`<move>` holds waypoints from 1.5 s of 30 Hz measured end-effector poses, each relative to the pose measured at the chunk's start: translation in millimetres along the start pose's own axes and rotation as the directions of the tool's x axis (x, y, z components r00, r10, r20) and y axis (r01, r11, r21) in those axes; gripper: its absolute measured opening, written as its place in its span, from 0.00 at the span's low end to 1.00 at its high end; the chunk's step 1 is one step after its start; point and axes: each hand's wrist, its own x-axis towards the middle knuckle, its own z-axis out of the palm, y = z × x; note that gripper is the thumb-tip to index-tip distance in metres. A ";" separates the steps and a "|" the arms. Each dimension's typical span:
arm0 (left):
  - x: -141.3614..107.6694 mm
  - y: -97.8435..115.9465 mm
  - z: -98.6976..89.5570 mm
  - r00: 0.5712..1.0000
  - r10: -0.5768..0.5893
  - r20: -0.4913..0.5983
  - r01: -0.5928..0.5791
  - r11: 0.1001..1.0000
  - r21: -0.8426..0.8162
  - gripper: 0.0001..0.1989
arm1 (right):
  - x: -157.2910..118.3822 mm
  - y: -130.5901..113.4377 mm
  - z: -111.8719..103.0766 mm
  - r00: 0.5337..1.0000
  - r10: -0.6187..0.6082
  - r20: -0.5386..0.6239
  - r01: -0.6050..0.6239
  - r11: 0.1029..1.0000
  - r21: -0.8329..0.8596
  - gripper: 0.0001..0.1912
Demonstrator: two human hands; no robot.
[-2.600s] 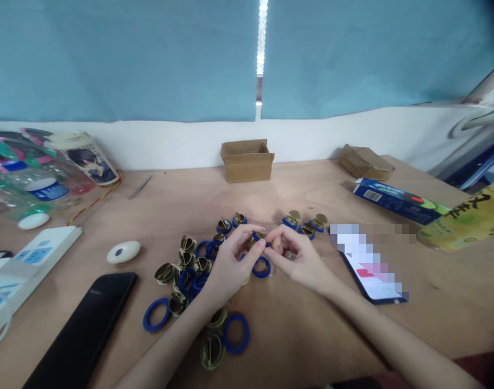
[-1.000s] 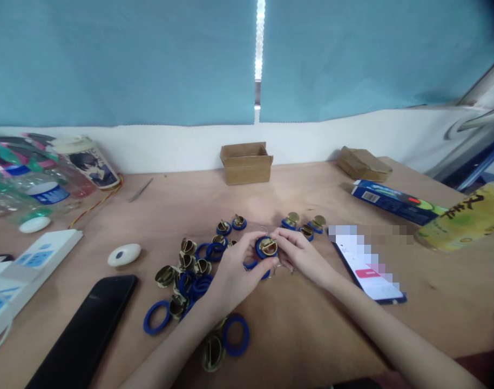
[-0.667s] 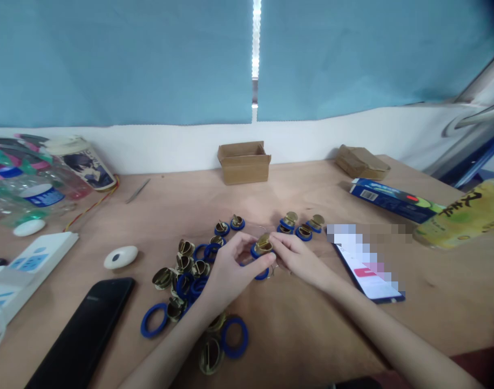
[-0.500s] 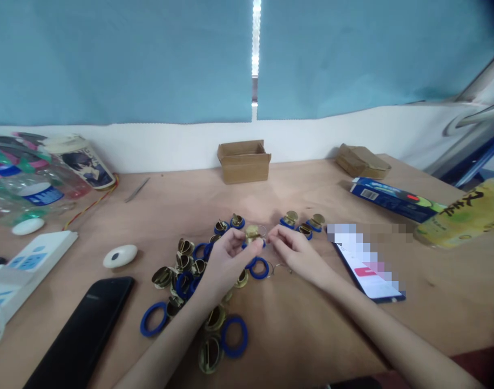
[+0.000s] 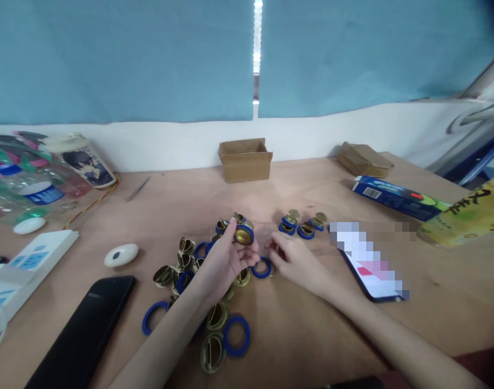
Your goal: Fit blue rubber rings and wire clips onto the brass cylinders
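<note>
Gold-coloured, blue-rimmed round metal piece point(image 5: 244, 234) held between thumb and fingers of left hand point(image 5: 225, 260); right hand point(image 5: 293, 260) just beside, fingers curled narrow (can't tell if gripping anything); loose blue ring point(image 5: 262, 276) between both hands.

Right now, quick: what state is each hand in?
Left hand: holding a blue-ringed brass piece.
Right hand: loosely curled; cannot tell whether it holds anything.

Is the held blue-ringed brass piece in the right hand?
No: the left hand holds the blue-ringed brass piece, and the right hand is apart from it.
</note>
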 end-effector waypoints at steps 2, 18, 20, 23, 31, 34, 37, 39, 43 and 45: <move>0.1 -1.2 -1.5 0.998 -0.019 0.058 0.021 0.999 -0.031 0.24 | 0.7 1.8 -4.3 0.999 0.005 0.035 -0.004 1.000 -0.028 0.06; -1.0 -13.0 -9.7 0.970 0.117 0.214 -0.138 0.987 0.085 0.16 | -5.5 -5.4 -7.2 0.980 -0.119 0.157 0.119 0.993 0.010 0.08; -0.9 -11.5 -10.1 0.967 0.132 0.217 -0.152 0.985 0.079 0.16 | -4.5 -7.4 -11.1 0.992 -0.114 0.061 0.112 0.993 0.033 0.07; -1.7 -9.1 -9.0 0.964 0.183 0.191 -0.195 0.980 0.042 0.17 | -4.8 -15.4 -22.5 0.979 -0.026 -0.204 0.046 0.995 0.093 0.07; 1.6 -16.1 -9.0 0.965 0.209 0.156 -0.213 0.977 0.008 0.20 | -16.1 -29.1 -24.5 0.968 -0.134 -0.213 0.162 0.979 0.121 0.11; 3.1 -17.9 -10.1 0.963 0.216 0.163 -0.222 0.975 0.019 0.20 | -15.8 -24.9 -16.3 0.984 -0.103 -0.143 0.122 0.985 0.125 0.16; 3.9 -19.4 -10.6 0.963 0.223 0.149 -0.228 0.973 0.021 0.19 | -14.6 -22.6 -14.9 0.983 -0.106 -0.148 0.125 0.984 0.124 0.17; 3.8 -20.0 -10.3 0.962 0.231 0.147 -0.237 0.971 0.024 0.19 | -14.1 -23.3 -16.9 0.985 -0.094 -0.147 0.117 0.981 0.156 0.16; 0.1 -15.4 -7.6 0.961 0.240 0.134 -0.249 0.967 0.057 0.21 | -15.1 -25.8 -21.4 0.986 -0.047 -0.160 0.091 0.956 0.278 0.13; -2.9 -9.6 -6.2 0.959 0.259 0.115 -0.270 0.959 0.085 0.21 | -15.7 -25.7 -22.5 0.976 0.007 -0.218 0.069 0.939 0.338 0.11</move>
